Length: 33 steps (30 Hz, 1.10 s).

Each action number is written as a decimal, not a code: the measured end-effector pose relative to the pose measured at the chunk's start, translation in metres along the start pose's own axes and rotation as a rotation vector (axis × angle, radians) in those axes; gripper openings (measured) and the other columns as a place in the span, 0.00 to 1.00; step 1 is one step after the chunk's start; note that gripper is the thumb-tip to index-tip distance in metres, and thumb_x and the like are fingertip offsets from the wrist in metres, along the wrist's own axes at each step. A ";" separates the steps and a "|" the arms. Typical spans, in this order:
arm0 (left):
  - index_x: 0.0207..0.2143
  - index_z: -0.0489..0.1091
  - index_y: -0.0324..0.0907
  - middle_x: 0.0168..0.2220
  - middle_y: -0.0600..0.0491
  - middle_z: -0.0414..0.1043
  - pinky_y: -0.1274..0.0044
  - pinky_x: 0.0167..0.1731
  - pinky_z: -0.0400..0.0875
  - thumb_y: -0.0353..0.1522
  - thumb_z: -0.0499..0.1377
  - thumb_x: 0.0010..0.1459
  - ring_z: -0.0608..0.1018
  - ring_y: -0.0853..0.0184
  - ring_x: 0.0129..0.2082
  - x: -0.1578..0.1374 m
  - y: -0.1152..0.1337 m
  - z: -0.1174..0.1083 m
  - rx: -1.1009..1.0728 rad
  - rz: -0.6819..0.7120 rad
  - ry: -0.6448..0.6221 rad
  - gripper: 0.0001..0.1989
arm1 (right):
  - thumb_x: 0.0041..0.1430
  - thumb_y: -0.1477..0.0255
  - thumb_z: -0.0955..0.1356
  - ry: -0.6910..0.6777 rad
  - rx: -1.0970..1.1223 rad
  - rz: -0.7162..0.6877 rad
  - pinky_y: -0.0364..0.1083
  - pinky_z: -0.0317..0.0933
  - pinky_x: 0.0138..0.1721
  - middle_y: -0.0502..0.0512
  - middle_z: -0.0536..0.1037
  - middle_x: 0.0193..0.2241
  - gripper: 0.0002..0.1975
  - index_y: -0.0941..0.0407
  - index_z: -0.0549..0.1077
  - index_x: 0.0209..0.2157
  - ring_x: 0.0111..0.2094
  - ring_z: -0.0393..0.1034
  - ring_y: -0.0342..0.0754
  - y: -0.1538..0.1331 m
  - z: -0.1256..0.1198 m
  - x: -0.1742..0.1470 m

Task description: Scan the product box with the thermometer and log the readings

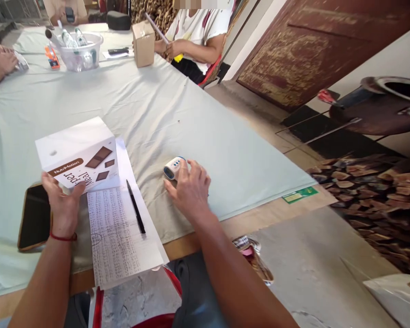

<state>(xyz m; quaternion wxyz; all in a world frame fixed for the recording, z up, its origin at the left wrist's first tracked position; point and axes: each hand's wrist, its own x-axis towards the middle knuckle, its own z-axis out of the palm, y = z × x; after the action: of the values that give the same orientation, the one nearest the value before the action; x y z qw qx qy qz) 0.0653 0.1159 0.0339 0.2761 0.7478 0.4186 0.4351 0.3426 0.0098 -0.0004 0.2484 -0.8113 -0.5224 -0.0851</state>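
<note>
My left hand [63, 202] grips the lower edge of a white carton [75, 136] printed "NutriMotion" with brown chocolate pieces, which is tilted over the paper. My right hand [191, 189] rests at a small white and blue device [173, 167] with a dark window at one end. Its fingers are apart, the index finger touching the device's right side and the thumb just below. Between the hands lies a sheet of handwritten paper [116, 237] with a black pen [135, 207] on it. A dark-screened phone [36, 218] lies beside my left hand.
A cloth-covered table [242, 159] stretches ahead. Toward its far end stand a clear plastic basin [78, 52] of bottles, an orange item [52, 58] and a cardboard box [143, 44]. Other people sit around it. Stacked firewood [379, 196] and a large pot [379, 107] are at right.
</note>
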 end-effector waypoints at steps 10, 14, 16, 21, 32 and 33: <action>0.44 0.70 0.40 0.44 0.46 0.79 0.68 0.42 0.76 0.43 0.75 0.40 0.80 0.60 0.42 0.001 -0.003 0.006 -0.285 -0.384 0.370 0.31 | 0.54 0.62 0.71 -0.099 0.505 0.134 0.54 0.68 0.45 0.63 0.75 0.44 0.26 0.57 0.73 0.53 0.46 0.70 0.59 -0.002 -0.002 0.002; 0.41 0.73 0.39 0.41 0.47 0.80 0.70 0.40 0.74 0.49 0.72 0.44 0.80 0.61 0.39 -0.002 -0.004 0.007 -0.314 -0.383 0.433 0.28 | 0.57 0.56 0.70 -0.247 1.197 0.163 0.48 0.65 0.33 0.53 0.74 0.30 0.18 0.54 0.76 0.41 0.32 0.68 0.50 -0.059 -0.024 -0.017; 0.40 0.74 0.39 0.41 0.47 0.80 0.72 0.40 0.74 0.50 0.71 0.46 0.80 0.62 0.39 -0.003 -0.005 0.008 -0.366 -0.360 0.483 0.27 | 0.57 0.53 0.70 -0.436 1.453 0.151 0.47 0.62 0.31 0.51 0.71 0.25 0.18 0.54 0.77 0.36 0.27 0.64 0.47 -0.083 -0.032 -0.028; 0.39 0.75 0.39 0.39 0.49 0.80 0.74 0.38 0.73 0.49 0.71 0.48 0.79 0.65 0.36 -0.006 -0.005 0.009 -0.418 -0.309 0.554 0.25 | 0.52 0.54 0.74 -0.585 1.636 0.201 0.46 0.59 0.29 0.50 0.71 0.23 0.18 0.55 0.77 0.31 0.25 0.60 0.44 -0.113 -0.032 -0.034; 0.38 0.76 0.36 0.40 0.45 0.81 0.73 0.36 0.74 0.51 0.73 0.39 0.80 0.61 0.36 -0.005 0.011 0.006 -0.444 -0.509 0.454 0.32 | 0.47 0.57 0.76 -0.609 1.559 0.339 0.47 0.65 0.33 0.51 0.77 0.23 0.16 0.55 0.78 0.28 0.27 0.70 0.46 -0.130 -0.020 -0.036; 0.38 0.76 0.36 0.40 0.45 0.81 0.73 0.36 0.74 0.51 0.73 0.39 0.80 0.61 0.36 -0.005 0.013 0.006 -0.443 -0.512 0.449 0.31 | 0.47 0.57 0.76 -0.606 1.554 0.355 0.47 0.65 0.33 0.52 0.78 0.24 0.16 0.55 0.78 0.28 0.27 0.70 0.46 -0.131 -0.020 -0.036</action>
<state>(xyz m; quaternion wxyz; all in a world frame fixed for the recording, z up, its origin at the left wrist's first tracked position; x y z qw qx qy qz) 0.0738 0.1051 0.0391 0.4317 0.4283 0.5374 0.5843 0.2127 0.0139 0.0434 0.5938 -0.4681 -0.3412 0.5584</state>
